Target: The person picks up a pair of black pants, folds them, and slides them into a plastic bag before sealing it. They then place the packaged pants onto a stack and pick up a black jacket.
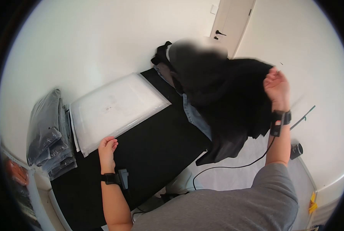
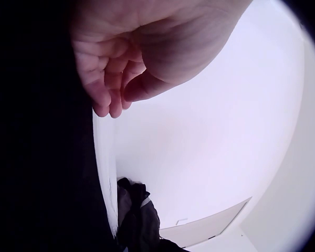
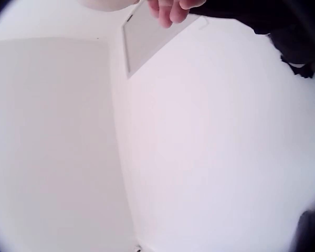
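Note:
In the head view the right hand (image 1: 276, 85) is raised at the right, its curled fingers gripping the edge of a black garment (image 1: 241, 88) that spreads over a heap of clothes. Only the fingertips of that hand (image 3: 170, 9) show in the right wrist view. The left hand (image 1: 108, 149), fingers loosely bent and holding nothing, is beside the near edge of a stack of clear plastic bags (image 1: 118, 104) on the black table (image 1: 141, 154). Its relaxed fingers (image 2: 113, 89) also appear in the left wrist view.
Packed dark garments in plastic (image 1: 50, 134) are piled at the table's left end. Blue denim (image 1: 195, 115) sticks out under the black garment. A cable (image 1: 233, 167) hangs from the right wrist. A black cylinder (image 1: 296, 151) stands at the right, and a door (image 1: 233, 27) is behind.

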The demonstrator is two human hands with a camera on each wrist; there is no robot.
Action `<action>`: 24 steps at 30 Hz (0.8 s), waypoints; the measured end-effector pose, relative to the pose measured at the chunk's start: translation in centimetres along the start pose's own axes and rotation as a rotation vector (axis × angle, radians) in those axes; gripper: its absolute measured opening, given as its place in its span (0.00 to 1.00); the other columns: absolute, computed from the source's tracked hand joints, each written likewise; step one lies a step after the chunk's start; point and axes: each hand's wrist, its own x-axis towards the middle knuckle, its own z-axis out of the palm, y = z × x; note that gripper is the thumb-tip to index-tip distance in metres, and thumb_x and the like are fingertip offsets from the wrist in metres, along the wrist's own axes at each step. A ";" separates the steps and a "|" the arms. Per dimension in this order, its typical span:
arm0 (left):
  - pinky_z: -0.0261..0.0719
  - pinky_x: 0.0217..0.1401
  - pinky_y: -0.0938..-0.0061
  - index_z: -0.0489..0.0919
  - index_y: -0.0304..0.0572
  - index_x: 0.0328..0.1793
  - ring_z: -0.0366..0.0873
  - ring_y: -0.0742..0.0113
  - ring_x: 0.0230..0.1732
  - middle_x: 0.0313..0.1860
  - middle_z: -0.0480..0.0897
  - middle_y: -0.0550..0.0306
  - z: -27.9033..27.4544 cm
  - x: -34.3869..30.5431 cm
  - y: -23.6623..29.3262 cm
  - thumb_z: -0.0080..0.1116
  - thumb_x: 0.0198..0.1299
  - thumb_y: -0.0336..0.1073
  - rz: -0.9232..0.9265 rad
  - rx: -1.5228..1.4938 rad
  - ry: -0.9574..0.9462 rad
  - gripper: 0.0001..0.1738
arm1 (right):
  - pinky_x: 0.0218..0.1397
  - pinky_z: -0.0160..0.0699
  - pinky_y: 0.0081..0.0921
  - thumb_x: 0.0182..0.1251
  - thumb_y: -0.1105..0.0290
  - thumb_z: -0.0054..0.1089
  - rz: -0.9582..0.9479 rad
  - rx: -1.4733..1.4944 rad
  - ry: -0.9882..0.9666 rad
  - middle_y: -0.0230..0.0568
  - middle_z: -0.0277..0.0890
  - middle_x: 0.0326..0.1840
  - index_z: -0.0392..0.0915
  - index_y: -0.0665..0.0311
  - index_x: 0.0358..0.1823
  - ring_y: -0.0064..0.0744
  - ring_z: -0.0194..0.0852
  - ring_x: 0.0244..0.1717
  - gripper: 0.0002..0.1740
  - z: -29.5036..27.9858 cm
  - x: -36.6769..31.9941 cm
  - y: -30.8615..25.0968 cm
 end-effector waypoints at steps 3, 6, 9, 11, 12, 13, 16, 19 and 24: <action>0.76 0.45 0.81 0.77 0.36 0.46 0.77 0.74 0.37 0.37 0.80 0.58 0.1 0.1 -0.2 0.50 0.64 0.27 0.002 0.022 0.006 0.08 | 0.42 0.72 0.24 0.72 0.65 0.43 0.149 -0.266 0.098 0.44 0.77 0.47 0.70 0.67 0.54 0.32 0.75 0.42 0.17 2.2 -1.9 4.1; 0.76 0.45 0.81 0.77 0.36 0.46 0.77 0.74 0.37 0.37 0.80 0.58 -0.1 0.4 -0.4 0.50 0.64 0.27 0.000 0.038 0.008 0.07 | 0.53 0.74 0.28 0.65 0.62 0.57 0.071 -0.808 -0.046 0.51 0.74 0.54 0.64 0.71 0.64 0.39 0.75 0.51 0.29 5.3 -1.0 7.8; 0.76 0.45 0.81 0.77 0.36 0.46 0.77 0.74 0.37 0.37 0.80 0.58 -0.2 0.4 -0.4 0.50 0.64 0.27 0.001 0.031 -0.002 0.07 | 0.62 0.69 0.35 0.57 0.52 0.65 0.058 -1.428 -0.037 0.56 0.68 0.62 0.59 0.74 0.67 0.46 0.69 0.62 0.44 4.5 4.2 13.0; 0.76 0.45 0.81 0.77 0.36 0.46 0.77 0.74 0.37 0.37 0.80 0.58 -0.2 0.2 -0.3 0.50 0.64 0.27 0.003 0.027 -0.002 0.07 | 0.68 0.63 0.39 0.52 0.42 0.66 0.222 -1.693 -0.061 0.59 0.59 0.69 0.55 0.72 0.70 0.51 0.60 0.69 0.53 2.4 8.7 17.0; 0.77 0.45 0.82 0.77 0.36 0.46 0.77 0.74 0.37 0.37 0.80 0.58 -0.2 0.2 -0.3 0.50 0.64 0.27 -0.002 0.034 -0.008 0.07 | 0.71 0.60 0.38 0.46 0.37 0.68 0.347 -1.780 -0.037 0.61 0.55 0.72 0.54 0.70 0.71 0.56 0.56 0.71 0.59 2.2 10.0 19.1; 0.77 0.44 0.82 0.77 0.36 0.46 0.77 0.74 0.37 0.37 0.80 0.58 -0.1 0.3 -0.3 0.50 0.64 0.28 -0.004 0.039 -0.013 0.07 | 0.72 0.56 0.45 0.46 0.34 0.66 0.385 -1.892 0.068 0.61 0.51 0.74 0.52 0.68 0.72 0.57 0.51 0.73 0.61 2.7 10.6 21.1; 0.76 0.44 0.82 0.77 0.36 0.45 0.77 0.74 0.37 0.36 0.80 0.58 -0.1 0.3 -0.3 0.51 0.64 0.27 0.003 0.037 -0.018 0.07 | 0.72 0.43 0.63 0.47 0.32 0.63 0.420 -2.053 0.252 0.59 0.43 0.77 0.50 0.64 0.74 0.57 0.38 0.78 0.61 4.7 11.5 24.8; 0.76 0.42 0.82 0.77 0.36 0.44 0.77 0.74 0.36 0.36 0.80 0.57 -0.1 0.3 -0.4 0.51 0.63 0.27 0.002 0.046 -0.016 0.07 | 0.73 0.38 0.64 0.48 0.36 0.66 0.256 -2.293 0.472 0.56 0.40 0.79 0.49 0.61 0.75 0.57 0.35 0.79 0.59 3.2 13.6 28.0; 0.75 0.40 0.83 0.77 0.36 0.44 0.77 0.74 0.35 0.36 0.81 0.57 0.2 0.1 0.1 0.51 0.62 0.28 -0.022 0.077 -0.010 0.07 | 0.73 0.38 0.65 0.71 0.58 0.45 0.427 -2.288 0.781 0.48 0.46 0.78 0.56 0.52 0.74 0.51 0.40 0.78 0.30 1.6 16.9 28.6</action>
